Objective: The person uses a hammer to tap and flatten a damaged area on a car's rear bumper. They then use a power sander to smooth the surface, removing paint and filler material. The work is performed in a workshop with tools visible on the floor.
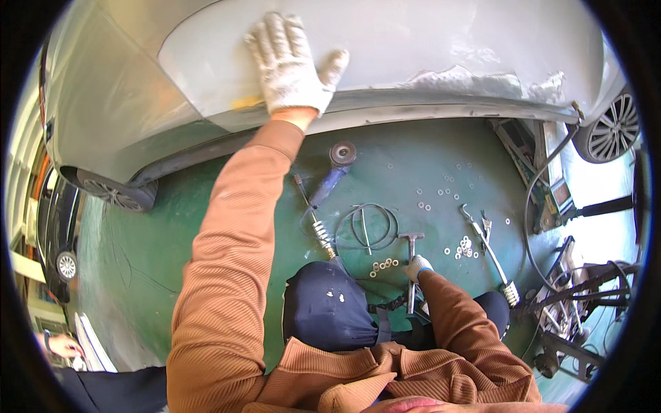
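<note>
My left hand [292, 72], in a white knit work glove, lies flat with fingers spread on the side panel of a silver-grey car [213, 48]. The panel has a bare, crumpled metal patch [468, 79] along its lower edge, right of the hand. Lower down, my right hand [417, 266], gloved too, is wrapped around the handle of a hammer [412, 237], its head pointing toward the car. Several small ring washers [383, 265] lie on the floor just left of the hammer, and more washers [465, 248] to its right.
On the green floor [186, 227] lie an angle grinder [332, 182], a looped cable [392, 224] and two long spring-handled rods [322, 234] [490, 251]. At right stand a metal frame [551, 186], a hanging hose [529, 220] and a tool stand [571, 303]. Another person's hand [64, 345] shows at lower left.
</note>
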`<state>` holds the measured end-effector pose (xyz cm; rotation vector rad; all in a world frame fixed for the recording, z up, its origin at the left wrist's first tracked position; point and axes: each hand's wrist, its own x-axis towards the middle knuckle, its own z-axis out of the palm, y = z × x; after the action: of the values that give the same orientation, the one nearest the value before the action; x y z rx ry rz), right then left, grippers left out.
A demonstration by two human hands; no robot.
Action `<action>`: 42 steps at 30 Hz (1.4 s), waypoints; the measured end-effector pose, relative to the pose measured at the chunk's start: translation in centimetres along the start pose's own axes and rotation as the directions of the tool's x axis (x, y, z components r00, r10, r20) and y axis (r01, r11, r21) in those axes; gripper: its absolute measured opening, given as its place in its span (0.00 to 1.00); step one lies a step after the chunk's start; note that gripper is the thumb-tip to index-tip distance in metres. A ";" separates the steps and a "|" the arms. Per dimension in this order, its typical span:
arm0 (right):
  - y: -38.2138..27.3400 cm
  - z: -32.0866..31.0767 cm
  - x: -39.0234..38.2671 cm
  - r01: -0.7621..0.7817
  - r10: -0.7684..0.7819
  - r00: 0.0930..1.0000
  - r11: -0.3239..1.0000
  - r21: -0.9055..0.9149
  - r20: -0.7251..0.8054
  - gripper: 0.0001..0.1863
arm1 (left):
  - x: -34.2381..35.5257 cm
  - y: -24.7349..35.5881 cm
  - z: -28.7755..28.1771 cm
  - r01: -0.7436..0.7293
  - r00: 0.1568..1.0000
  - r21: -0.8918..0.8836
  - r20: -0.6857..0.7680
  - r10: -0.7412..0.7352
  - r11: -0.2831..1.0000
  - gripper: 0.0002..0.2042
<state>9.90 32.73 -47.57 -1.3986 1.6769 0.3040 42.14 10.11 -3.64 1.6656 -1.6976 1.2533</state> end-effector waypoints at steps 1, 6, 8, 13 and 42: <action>0.2 0.1 -0.1 0.015 -0.015 1.000 1.000 -0.004 -0.023 0.29 | -1.1 0.1 0.3 -0.007 0.999 -0.012 0.034 0.007 1.000 0.53; 0.7 -0.3 0.0 0.023 -0.022 0.999 0.999 0.039 -0.031 0.30 | -6.0 -0.3 1.5 -0.054 0.979 -0.075 0.190 0.067 0.996 0.52; 0.9 -0.3 0.1 0.034 -0.031 0.998 0.998 0.049 -0.046 0.30 | -6.1 -2.6 1.9 -0.139 0.978 -0.045 0.151 0.144 0.989 0.52; 0.9 -1.1 -1.1 0.003 0.000 0.999 0.997 0.077 -0.039 0.28 | 0.0 -9.6 1.0 0.113 0.984 -0.193 -0.115 -0.136 0.975 0.52; -26.1 -18.6 -17.5 0.814 -0.615 0.512 0.570 0.111 -0.599 0.14 | -6.0 -7.7 2.7 -0.035 0.999 -0.304 -0.022 0.030 0.952 0.53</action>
<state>23.15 23.02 -14.96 -1.8226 1.2236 -0.9311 51.16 12.25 -7.69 1.4448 -1.8094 0.9571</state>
